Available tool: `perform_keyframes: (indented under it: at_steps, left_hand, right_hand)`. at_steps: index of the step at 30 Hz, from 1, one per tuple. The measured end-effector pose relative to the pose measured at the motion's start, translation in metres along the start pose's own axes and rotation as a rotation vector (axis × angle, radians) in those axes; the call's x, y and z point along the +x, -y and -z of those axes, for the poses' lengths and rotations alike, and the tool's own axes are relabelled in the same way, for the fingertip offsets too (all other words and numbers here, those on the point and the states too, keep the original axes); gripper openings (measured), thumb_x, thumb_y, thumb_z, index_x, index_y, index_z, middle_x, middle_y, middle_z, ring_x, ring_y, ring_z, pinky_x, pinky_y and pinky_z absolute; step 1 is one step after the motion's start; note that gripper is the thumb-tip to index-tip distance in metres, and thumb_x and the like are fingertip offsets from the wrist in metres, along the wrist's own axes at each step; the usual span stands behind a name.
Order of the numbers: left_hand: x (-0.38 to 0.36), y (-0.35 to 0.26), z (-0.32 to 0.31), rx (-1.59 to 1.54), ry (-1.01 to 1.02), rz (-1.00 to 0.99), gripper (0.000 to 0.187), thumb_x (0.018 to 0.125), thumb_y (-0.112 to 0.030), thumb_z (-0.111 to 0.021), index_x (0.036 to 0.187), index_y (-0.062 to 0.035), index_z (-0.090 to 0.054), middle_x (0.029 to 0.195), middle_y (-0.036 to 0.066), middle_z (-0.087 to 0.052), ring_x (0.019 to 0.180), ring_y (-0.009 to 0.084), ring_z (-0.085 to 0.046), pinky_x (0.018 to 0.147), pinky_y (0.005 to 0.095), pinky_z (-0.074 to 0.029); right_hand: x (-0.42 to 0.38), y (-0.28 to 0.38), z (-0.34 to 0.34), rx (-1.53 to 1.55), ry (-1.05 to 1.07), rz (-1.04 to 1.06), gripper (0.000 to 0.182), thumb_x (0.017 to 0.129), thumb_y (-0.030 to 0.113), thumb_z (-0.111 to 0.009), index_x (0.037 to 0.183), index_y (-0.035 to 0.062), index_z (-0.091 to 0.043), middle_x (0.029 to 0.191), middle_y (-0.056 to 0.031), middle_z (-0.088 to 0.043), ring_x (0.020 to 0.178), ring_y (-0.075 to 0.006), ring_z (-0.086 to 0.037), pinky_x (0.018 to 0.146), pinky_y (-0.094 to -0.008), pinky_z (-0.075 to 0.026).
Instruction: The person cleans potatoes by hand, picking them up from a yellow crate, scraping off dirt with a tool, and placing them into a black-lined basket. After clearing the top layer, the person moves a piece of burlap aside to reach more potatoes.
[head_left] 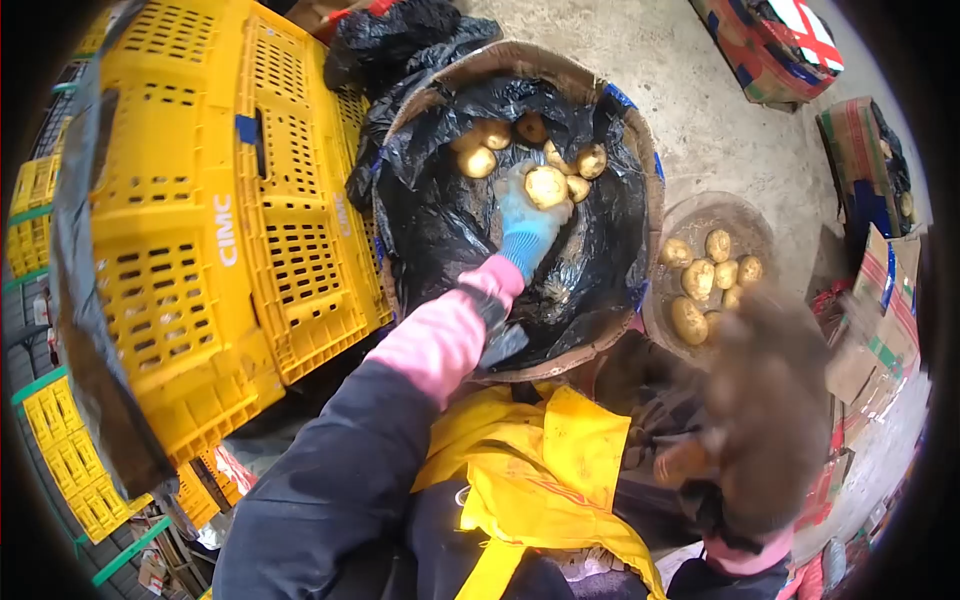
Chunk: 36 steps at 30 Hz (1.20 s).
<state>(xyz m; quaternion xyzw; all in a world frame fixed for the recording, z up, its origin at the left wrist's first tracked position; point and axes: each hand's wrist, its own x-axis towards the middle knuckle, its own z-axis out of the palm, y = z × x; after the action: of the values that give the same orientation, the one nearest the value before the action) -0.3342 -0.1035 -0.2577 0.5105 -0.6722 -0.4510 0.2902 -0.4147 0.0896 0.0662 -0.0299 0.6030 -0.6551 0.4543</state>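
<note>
My left hand [532,212], in a blue and grey glove, reaches into a large round container [645,150] lined with black plastic. A pale potato [546,187] is in its grip. More potatoes [476,162] lie around it on the plastic, near the far wall. My right hand [770,410], a brown shape smeared by motion, is at the lower right, above a pink cuff; its fingers cannot be made out. Just beyond it, several potatoes [699,279] sit in a shallow round basin [757,215] on the floor.
Yellow perforated crates [185,200] stand close on the left. Crumpled black plastic [385,45] lies beyond the container. Cardboard boxes [755,60] and cartons [878,320] are on the right side of the concrete floor [640,50]. A yellow cloth [540,450] covers my lap.
</note>
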Motion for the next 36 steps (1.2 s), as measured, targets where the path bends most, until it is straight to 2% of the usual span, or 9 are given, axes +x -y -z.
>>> perform_keyframes:
  at_steps: [2, 3, 7, 11, 17, 22, 27, 33, 36]
  left_hand:
    - [-0.008, -0.009, 0.016, -0.231, 0.047, -0.101, 0.085, 0.064, -0.004, -0.087, 0.138, -0.0024, -0.045, 0.13, 0.014, -0.049, 0.116, 0.0235, -0.056, 0.102, 0.0327, -0.049]
    - [-0.027, -0.049, 0.048, -0.032, 0.07, -0.262, 0.087, 0.067, 0.0, -0.083, 0.142, -0.0033, -0.039, 0.133, 0.013, -0.048, 0.119, 0.0231, -0.056, 0.102, 0.0313, -0.05]
    - [-0.089, -0.155, 0.129, -0.624, 0.262, -0.226, 0.097, 0.069, -0.001, -0.083, 0.151, -0.0059, -0.03, 0.137, 0.014, -0.049, 0.13, 0.025, -0.051, 0.109, 0.037, -0.046]
    - [-0.126, -0.177, 0.184, -0.767, 0.455, -0.356, 0.106, 0.071, 0.0, -0.084, 0.157, -0.0079, -0.022, 0.145, 0.015, -0.047, 0.135, 0.0254, -0.049, 0.112, 0.0381, -0.043]
    - [-0.166, -0.168, 0.246, -0.713, 0.507, -0.205, 0.107, 0.069, 0.001, -0.087, 0.156, -0.0072, -0.026, 0.145, 0.012, -0.047, 0.133, 0.0213, -0.049, 0.112, 0.0368, -0.044]
    - [-0.179, -0.16, 0.268, -0.821, 0.434, -0.235, 0.102, 0.068, 0.001, -0.088, 0.153, -0.0058, -0.033, 0.145, 0.011, -0.05, 0.131, 0.0223, -0.054, 0.11, 0.0365, -0.047]
    - [-0.178, -0.149, 0.277, -0.788, 0.409, -0.245, 0.101, 0.066, 0.004, -0.088, 0.151, -0.0068, -0.035, 0.144, 0.012, -0.051, 0.129, 0.0225, -0.054, 0.108, 0.0366, -0.048]
    - [-0.171, -0.139, 0.269, -0.62, 0.282, -0.247, 0.094, 0.067, 0.005, -0.088, 0.146, -0.0064, -0.039, 0.142, 0.012, -0.052, 0.127, 0.0218, -0.055, 0.108, 0.0356, -0.049]
    - [-0.165, -0.135, 0.266, -0.491, 0.222, -0.327, 0.09, 0.068, 0.006, -0.086, 0.144, -0.0059, -0.04, 0.143, 0.013, -0.052, 0.127, 0.0227, -0.055, 0.109, 0.0352, -0.048]
  right_hand:
    - [-0.003, 0.001, -0.008, -0.039, 0.021, -0.025, 0.043, 0.098, 0.015, -0.057, 0.134, -0.006, -0.05, 0.113, -0.0151, -0.064, 0.077, -0.0108, -0.06, 0.065, -0.022, -0.052]
    - [0.0, -0.007, -0.006, -0.067, 0.053, -0.011, 0.042, 0.098, 0.016, -0.058, 0.134, -0.0056, -0.051, 0.113, -0.0145, -0.064, 0.076, -0.0107, -0.06, 0.064, -0.0221, -0.051]
    - [0.002, -0.036, -0.006, -0.217, 0.229, 0.008, 0.046, 0.099, 0.021, -0.06, 0.136, -0.0044, -0.05, 0.112, -0.0121, -0.066, 0.075, -0.0105, -0.06, 0.062, -0.0212, -0.048]
    - [-0.007, -0.062, -0.01, 0.011, 0.646, -0.098, 0.047, 0.098, 0.012, -0.059, 0.141, -0.0046, -0.048, 0.114, -0.0103, -0.066, 0.089, -0.0107, -0.062, 0.072, -0.024, -0.052]
    - [-0.054, -0.089, -0.052, -0.104, 0.601, 0.476, 0.055, 0.089, -0.007, -0.064, 0.142, -0.0057, -0.049, 0.137, -0.0145, -0.059, 0.122, -0.0198, -0.059, 0.107, -0.0326, -0.046]
    - [-0.051, -0.108, -0.055, -0.625, 0.457, 0.712, 0.051, 0.086, 0.005, -0.072, 0.134, 0.0001, -0.058, 0.121, -0.0153, -0.068, 0.111, -0.0224, -0.065, 0.099, -0.0344, -0.05]
    - [-0.06, -0.104, -0.062, -1.063, 0.276, 1.022, 0.05, 0.084, 0.01, -0.07, 0.132, 0.0066, -0.059, 0.115, -0.0214, -0.066, 0.106, -0.0389, -0.065, 0.091, -0.0401, -0.053]
    - [-0.055, -0.124, -0.066, -1.338, 0.162, 1.03, 0.037, 0.085, 0.011, -0.065, 0.121, 0.01, -0.058, 0.105, -0.0148, -0.067, 0.095, -0.0375, -0.067, 0.079, -0.0454, -0.055]
    - [-0.055, -0.13, -0.069, -1.48, 0.341, 0.977, 0.031, 0.084, 0.01, -0.064, 0.114, 0.0094, -0.059, 0.103, -0.0128, -0.067, 0.093, -0.036, -0.066, 0.076, -0.0457, -0.055]
